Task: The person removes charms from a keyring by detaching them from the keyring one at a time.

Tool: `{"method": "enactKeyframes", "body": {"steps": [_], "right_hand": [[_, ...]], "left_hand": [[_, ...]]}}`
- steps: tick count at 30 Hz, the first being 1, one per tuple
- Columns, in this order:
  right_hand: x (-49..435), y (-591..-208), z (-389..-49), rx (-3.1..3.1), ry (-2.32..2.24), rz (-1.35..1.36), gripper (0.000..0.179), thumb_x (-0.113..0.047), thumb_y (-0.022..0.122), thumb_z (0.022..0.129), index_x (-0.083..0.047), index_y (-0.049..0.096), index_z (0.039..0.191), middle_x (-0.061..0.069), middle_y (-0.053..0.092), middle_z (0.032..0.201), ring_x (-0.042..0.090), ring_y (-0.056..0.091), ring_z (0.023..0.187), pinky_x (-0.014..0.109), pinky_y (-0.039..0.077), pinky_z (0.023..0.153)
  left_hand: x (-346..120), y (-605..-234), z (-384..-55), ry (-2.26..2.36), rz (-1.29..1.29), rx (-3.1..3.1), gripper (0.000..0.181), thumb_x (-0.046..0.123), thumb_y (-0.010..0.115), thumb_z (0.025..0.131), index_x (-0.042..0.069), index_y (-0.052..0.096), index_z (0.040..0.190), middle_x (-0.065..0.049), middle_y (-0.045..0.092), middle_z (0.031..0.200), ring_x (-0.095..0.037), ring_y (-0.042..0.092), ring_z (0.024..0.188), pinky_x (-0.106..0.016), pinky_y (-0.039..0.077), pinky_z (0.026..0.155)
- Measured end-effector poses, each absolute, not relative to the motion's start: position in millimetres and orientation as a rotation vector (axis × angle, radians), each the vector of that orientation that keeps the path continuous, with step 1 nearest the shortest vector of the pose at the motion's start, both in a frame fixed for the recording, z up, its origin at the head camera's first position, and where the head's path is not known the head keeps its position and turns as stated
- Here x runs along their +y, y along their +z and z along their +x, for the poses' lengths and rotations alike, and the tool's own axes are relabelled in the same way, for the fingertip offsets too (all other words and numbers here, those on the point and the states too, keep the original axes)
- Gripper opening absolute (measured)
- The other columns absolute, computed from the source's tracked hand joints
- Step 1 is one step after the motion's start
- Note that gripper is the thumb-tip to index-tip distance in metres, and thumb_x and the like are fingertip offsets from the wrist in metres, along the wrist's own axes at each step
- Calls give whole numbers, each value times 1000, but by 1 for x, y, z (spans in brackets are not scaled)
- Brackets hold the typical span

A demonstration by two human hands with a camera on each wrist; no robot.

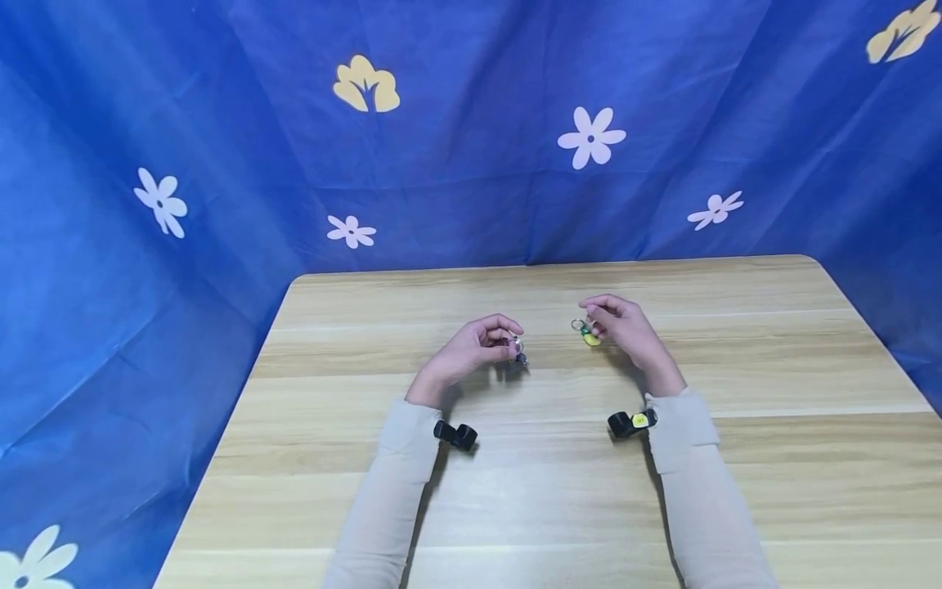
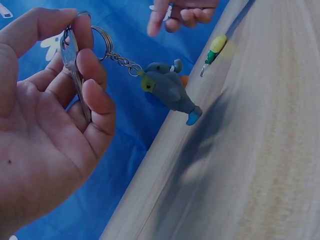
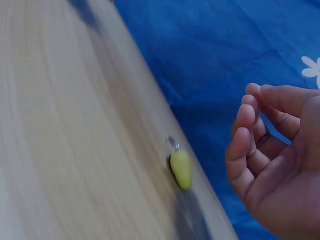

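Note:
My left hand (image 1: 478, 348) pinches the split ring (image 2: 102, 42) of a keychain between thumb and fingertips. A metal key (image 2: 75, 65) hangs from it against the curled fingers. From a short chain dangles a grey animal-shaped charm (image 2: 170, 90) with a yellowish face and a blue tip, above the table. A second keychain (image 1: 592, 337), with a yellow, fruit-like charm, green top and metal ring, lies on the table. Over and beside it is my right hand (image 1: 621, 327); its fingers bend loosely and hold nothing in the right wrist view (image 3: 280, 155).
The wood-grain table (image 1: 545, 491) spreads beneath both arms, its far edge meeting a blue curtain (image 1: 471, 164) with flower prints. Each wrist carries a small black camera, such as the left one (image 1: 456, 434).

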State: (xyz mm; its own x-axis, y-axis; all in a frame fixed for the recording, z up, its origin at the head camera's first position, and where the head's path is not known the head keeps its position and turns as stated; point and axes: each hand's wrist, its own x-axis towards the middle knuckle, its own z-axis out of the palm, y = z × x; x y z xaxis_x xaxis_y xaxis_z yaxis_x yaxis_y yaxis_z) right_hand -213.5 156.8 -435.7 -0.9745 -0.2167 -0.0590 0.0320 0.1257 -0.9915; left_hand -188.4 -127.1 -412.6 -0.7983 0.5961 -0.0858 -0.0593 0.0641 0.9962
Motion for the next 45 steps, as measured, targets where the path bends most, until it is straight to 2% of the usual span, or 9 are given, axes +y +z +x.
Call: {"method": "enactKeyframes", "body": {"steps": [3, 9, 15, 21, 26, 28, 35, 45], "right_hand": [[151, -433, -208, 2140, -2019, -206, 35, -17, 52, 100, 10, 54, 123, 1, 58, 88, 6, 55, 71, 20, 51, 66], [140, -435, -201, 2046, -2088, -240, 24, -16, 54, 99, 1, 59, 115, -2, 60, 85, 8, 57, 72, 21, 52, 67], [126, -438, -196, 2001, -2046, -312, 36, -14, 52, 99, 11, 52, 124, -3, 59, 88, 10, 59, 76, 23, 54, 72], [115, -438, -193, 1970, -1980, -398, 36, -15, 52, 99, 11, 52, 124, 5, 64, 96, 18, 64, 87, 28, 55, 79], [109, -440, -190, 1956, -1936, -420, 35, -14, 52, 98, 9, 53, 124, 21, 64, 111, 23, 66, 97, 32, 54, 87], [108, -440, -189, 1945, -1926, -424, 35, -14, 52, 98, 9, 53, 124, 23, 63, 115, 24, 66, 99, 34, 54, 89], [105, -445, -187, 1829, -1921, -471, 39, -14, 57, 96, 7, 51, 128, -2, 66, 111, 16, 65, 101, 39, 52, 94], [100, -448, -184, 1768, -1932, -587, 40, -2, 57, 91, 13, 48, 127, -3, 67, 108, 9, 65, 99, 23, 52, 90]], "left_hand": [[-127, -413, -187, 1792, 527, 1862, 42, -2, 60, 89, -14, 44, 126, 7, 64, 88, -8, 61, 83, -25, 52, 83], [-127, -415, -185, 1805, 540, 1849, 41, -3, 60, 88, -16, 43, 123, 6, 64, 87, -8, 61, 81, -25, 51, 82], [-127, -418, -184, 1813, 555, 1846, 34, -3, 61, 88, -13, 47, 117, 4, 63, 87, -9, 61, 81, -26, 52, 81], [-127, -416, -183, 1832, 536, 1836, 23, -4, 60, 87, 1, 52, 108, 6, 65, 86, -8, 62, 80, -26, 53, 81], [-126, -414, -183, 1827, 547, 1833, 23, -3, 60, 87, 1, 52, 108, 6, 65, 85, -9, 62, 80, -27, 53, 82], [-125, -414, -183, 1824, 556, 1836, 22, -3, 60, 88, 1, 52, 108, 6, 65, 85, -9, 62, 80, -28, 53, 82], [-122, -415, -184, 1818, 562, 1837, 21, -3, 60, 88, 7, 54, 105, 6, 66, 85, -9, 62, 81, -29, 51, 83], [-122, -414, -181, 1812, 570, 1841, 20, -2, 61, 88, 11, 55, 102, 2, 65, 86, -8, 61, 80, -26, 50, 80]]}}
